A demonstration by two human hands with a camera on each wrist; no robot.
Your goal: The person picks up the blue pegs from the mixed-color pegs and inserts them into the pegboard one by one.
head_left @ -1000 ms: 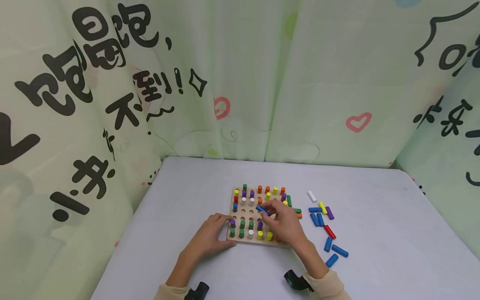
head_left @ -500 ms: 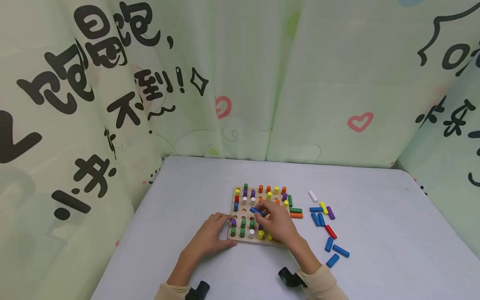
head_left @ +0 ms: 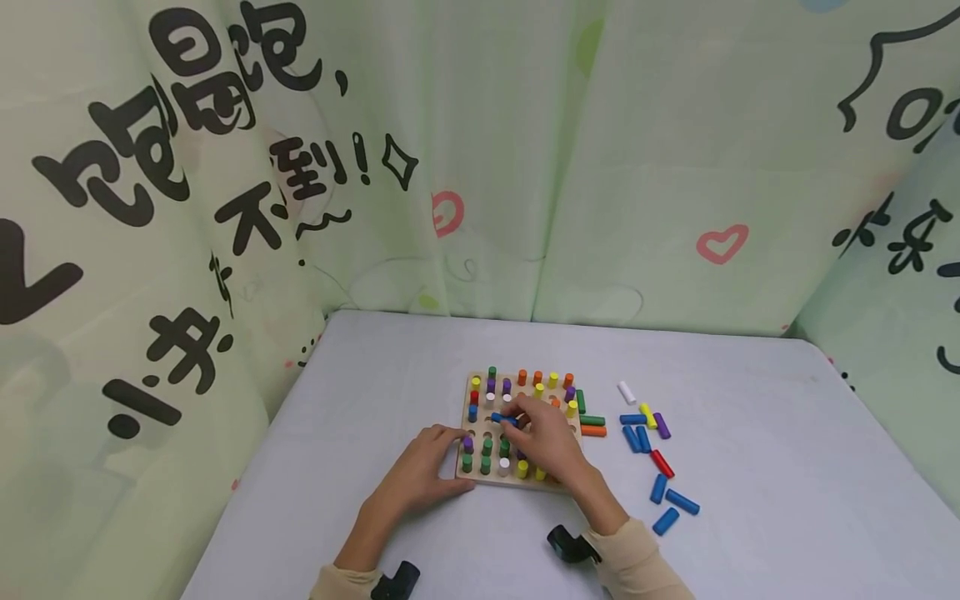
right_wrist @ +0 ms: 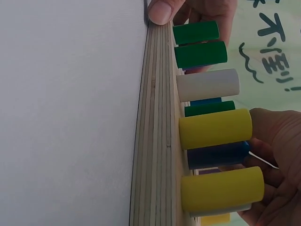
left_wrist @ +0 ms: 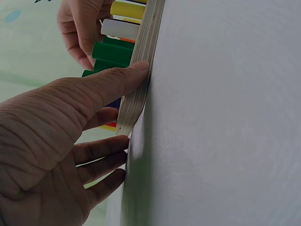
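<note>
A wooden pegboard lies on the table, with several coloured pegs standing upright in its holes. My left hand grips its near left corner. In the left wrist view the thumb presses the board's layered edge, and the other fingers reach round the corner. Above the middle of the board, my right hand pinches a blue peg between thumb and fingers, tilted nearly flat. The holes beneath that hand are partly hidden. Yellow pegs stand between the right wrist camera and the right hand.
Loose pegs lie right of the board: several blue ones, a red, a yellow, a purple and a white. Green and orange pegs lie against its right side. A printed curtain hangs behind.
My right hand has moved left across the board, carrying the blue peg from right of the middle towards the left columns. The left hand keeps its hold on the corner.
</note>
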